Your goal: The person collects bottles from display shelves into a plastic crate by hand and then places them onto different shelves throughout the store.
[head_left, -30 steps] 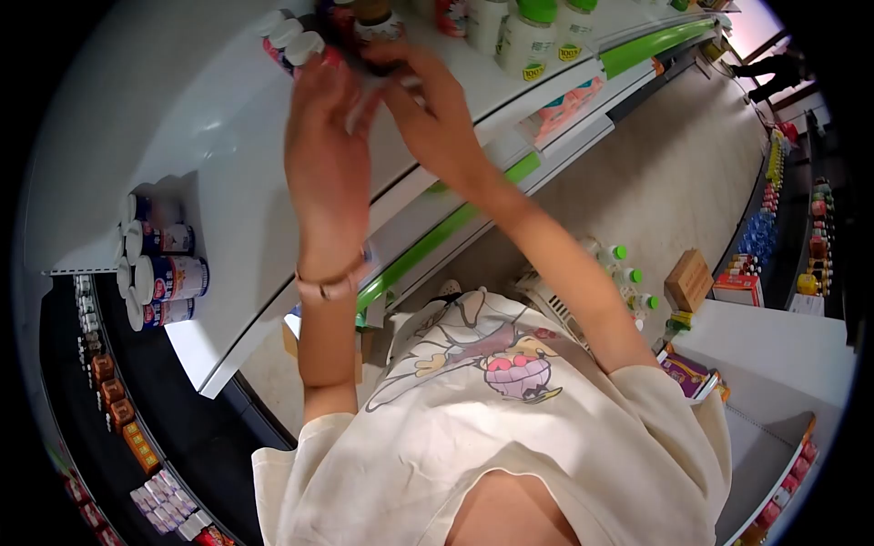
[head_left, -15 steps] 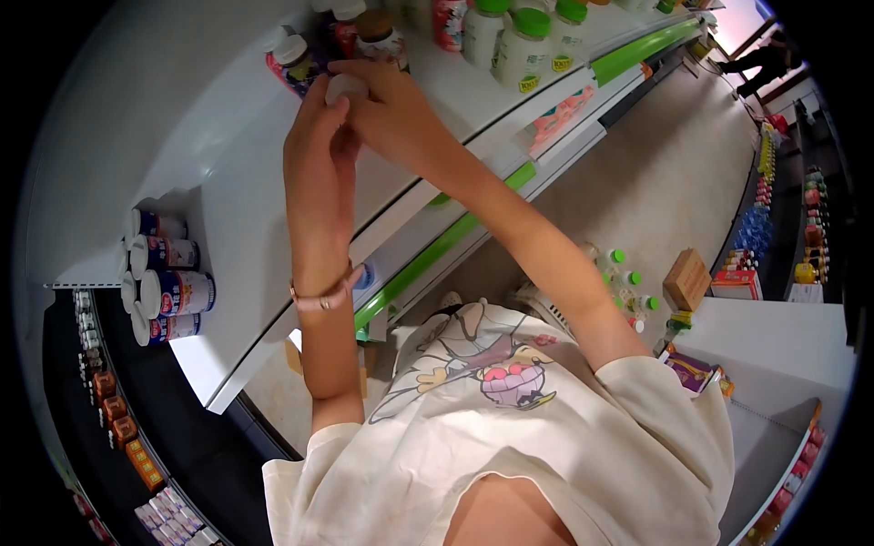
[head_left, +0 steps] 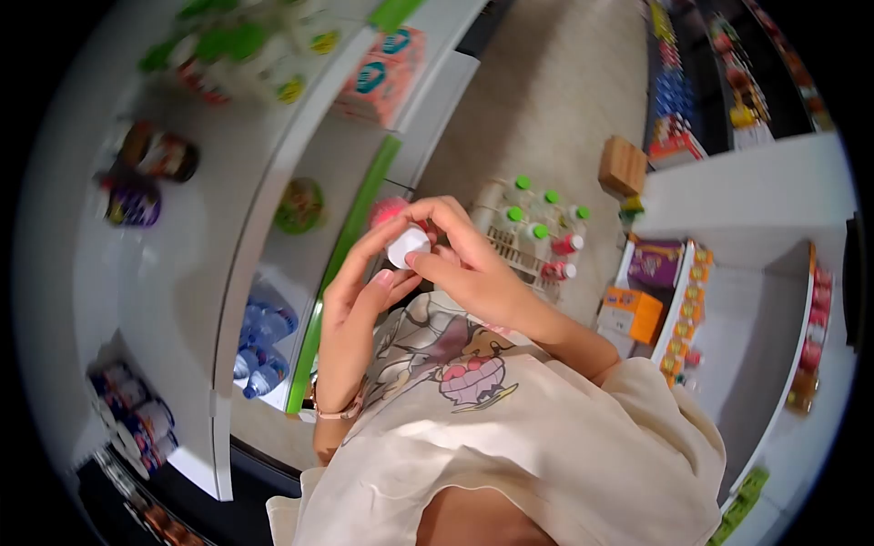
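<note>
Both my hands are closed around a small bottle, its white faceted cap [head_left: 408, 247] facing up at me. My left hand [head_left: 357, 287] curves round it from the left. From the right, my right hand [head_left: 464, 259] grips it, with the thumb against the cap. Fingers hide most of the body. A pink-red patch [head_left: 390, 211] shows just beyond them; I cannot tell whether it is part of the bottle. On the white shelf [head_left: 196, 264] to the left stand a purple-labelled jar [head_left: 135, 204] and a brown bottle [head_left: 164, 153].
On the floor ahead, a crate [head_left: 514, 255] holds green-capped bottles [head_left: 537, 232] and red bottles [head_left: 560, 270]. Beyond it lies a cardboard box [head_left: 624, 166]. Blue water bottles [head_left: 264, 350] sit on the lower left shelf; cans [head_left: 137, 414] stand above. Shelving [head_left: 756, 209] lines the right.
My hands have drawn back from the upper shelf to in front of my chest, bringing the white-capped bottle along. The view has turned, showing more of the crate and the right-hand shelving.
</note>
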A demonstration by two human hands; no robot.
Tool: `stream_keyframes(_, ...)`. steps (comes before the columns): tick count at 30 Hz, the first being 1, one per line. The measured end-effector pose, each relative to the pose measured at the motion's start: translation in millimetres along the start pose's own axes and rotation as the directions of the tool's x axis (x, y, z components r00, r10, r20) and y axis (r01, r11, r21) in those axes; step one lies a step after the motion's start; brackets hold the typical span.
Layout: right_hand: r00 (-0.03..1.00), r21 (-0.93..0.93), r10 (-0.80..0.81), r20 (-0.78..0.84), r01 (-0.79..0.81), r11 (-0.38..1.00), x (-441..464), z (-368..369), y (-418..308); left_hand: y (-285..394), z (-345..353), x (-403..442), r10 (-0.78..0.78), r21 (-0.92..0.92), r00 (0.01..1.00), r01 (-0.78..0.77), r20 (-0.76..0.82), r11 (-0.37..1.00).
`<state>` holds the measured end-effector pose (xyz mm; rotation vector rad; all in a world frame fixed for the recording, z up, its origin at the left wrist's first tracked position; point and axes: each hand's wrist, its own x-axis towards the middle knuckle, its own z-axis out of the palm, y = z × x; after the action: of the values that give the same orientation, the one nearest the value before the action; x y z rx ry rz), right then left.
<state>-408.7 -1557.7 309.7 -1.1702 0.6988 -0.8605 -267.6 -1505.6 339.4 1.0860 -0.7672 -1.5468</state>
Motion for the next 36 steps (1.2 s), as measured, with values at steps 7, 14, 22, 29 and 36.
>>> stream_keyframes(7, 0.929, -0.157, 0.159, -0.335, -0.222, 0.962, -78.3, -94.2, 75.3, -106.3, 43.6, 54.6, -0.527, -0.091, 0.821, 0.555, 0.222, 0.827)
stream_keyframes(14, 0.801, -0.066, 0.265, -0.536, -0.353, 0.933, -134.4, -173.4, 169.2, -234.4, 84.0, 100.9, -0.737, -0.110, 0.609, 0.787, 0.292, 0.607)
stream_keyframes(22, 0.676, 0.085, 0.343, -0.652, -0.385, 0.919, -176.3, -255.6, 270.9, -382.7, 115.1, 142.1, -0.845, 0.053, 0.514, 0.849, 0.145, 0.526)
stream_keyframes(29, 0.603, 0.114, 0.369, -0.707, -0.418, 0.901, -205.2, -306.4, 328.3, -445.8, 144.7, 166.9, -0.905, 0.237, 0.397, 0.874, 0.154, 0.424)
stream_keyframes(36, 0.534, 0.320, 0.509, -0.675, -0.409, 0.854, -217.1, -323.3, 340.9, -487.1, 144.6, 181.9, -0.909, 0.245, 0.355, 0.882, 0.217, 0.403)
